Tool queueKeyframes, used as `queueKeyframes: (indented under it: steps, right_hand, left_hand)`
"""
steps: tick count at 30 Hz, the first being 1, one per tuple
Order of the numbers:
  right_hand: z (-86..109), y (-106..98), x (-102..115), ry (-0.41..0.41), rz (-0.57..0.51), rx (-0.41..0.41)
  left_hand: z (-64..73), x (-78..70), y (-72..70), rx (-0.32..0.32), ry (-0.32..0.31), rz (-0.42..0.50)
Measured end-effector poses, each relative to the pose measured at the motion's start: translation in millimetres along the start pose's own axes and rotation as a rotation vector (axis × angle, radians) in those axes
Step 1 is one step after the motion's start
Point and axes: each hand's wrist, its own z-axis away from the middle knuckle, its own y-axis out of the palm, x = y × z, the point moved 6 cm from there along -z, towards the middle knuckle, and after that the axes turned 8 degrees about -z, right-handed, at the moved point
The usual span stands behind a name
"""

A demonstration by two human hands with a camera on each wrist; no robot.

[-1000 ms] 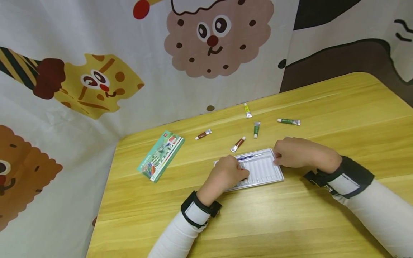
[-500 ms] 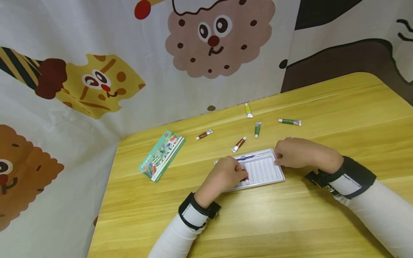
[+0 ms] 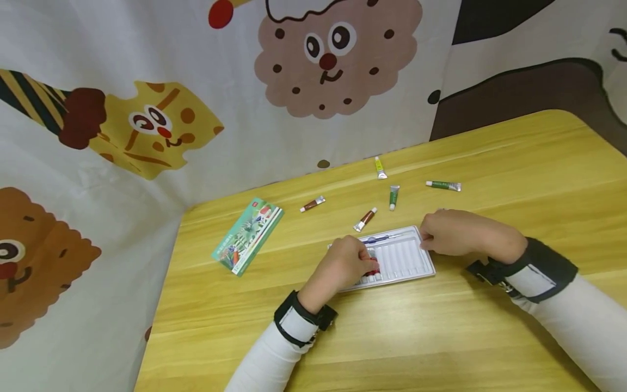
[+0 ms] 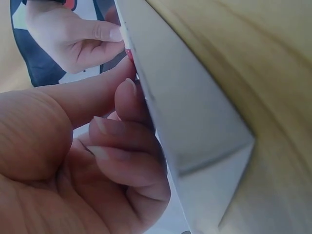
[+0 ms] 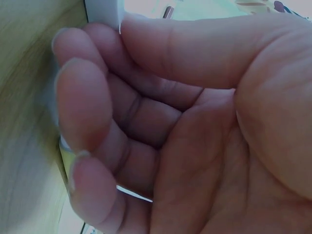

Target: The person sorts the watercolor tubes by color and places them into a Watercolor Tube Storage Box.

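A shallow white plastic tray (image 3: pixel 404 257) with ribbed slots lies on the table between both hands. My left hand (image 3: pixel 345 264) reaches over its left half, pinching a red paint tube (image 3: pixel 375 268) in one of the slots. More tube ends show beside it, partly covered by the fingers. In the left wrist view, a bit of red tube (image 4: pixel 129 53) shows at the thumb tip, beside the tray wall (image 4: pixel 190 107). My right hand (image 3: pixel 458 233) grips the tray's right edge between thumb and curled fingers; the right wrist view shows the tray corner (image 5: pixel 105 12) there.
A thin blue paintbrush (image 3: pixel 379 239) lies in the tray's upper groove. Beyond the tray are brown tubes (image 3: pixel 366 219), green tubes (image 3: pixel 394 197) and a yellow tube (image 3: pixel 380 167). A green printed box (image 3: pixel 248 237) lies left. A patterned cloth (image 3: pixel 274 147) hangs behind the table.
The red tube under my left fingers shows more now and lies lower in its slot. My left hand has shifted only slightly. The right hand keeps its hold on the tray edge.
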Motion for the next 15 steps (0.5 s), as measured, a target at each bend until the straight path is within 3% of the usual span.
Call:
queueKeyframes:
  steps: [15]
  right_hand:
    - [-1.6, 1.3, -3.1, 0.010, -0.016, 0.006]
  left_hand:
    - [-1.7, -2.6, 0.5, -0.029, 0.011, -0.047]
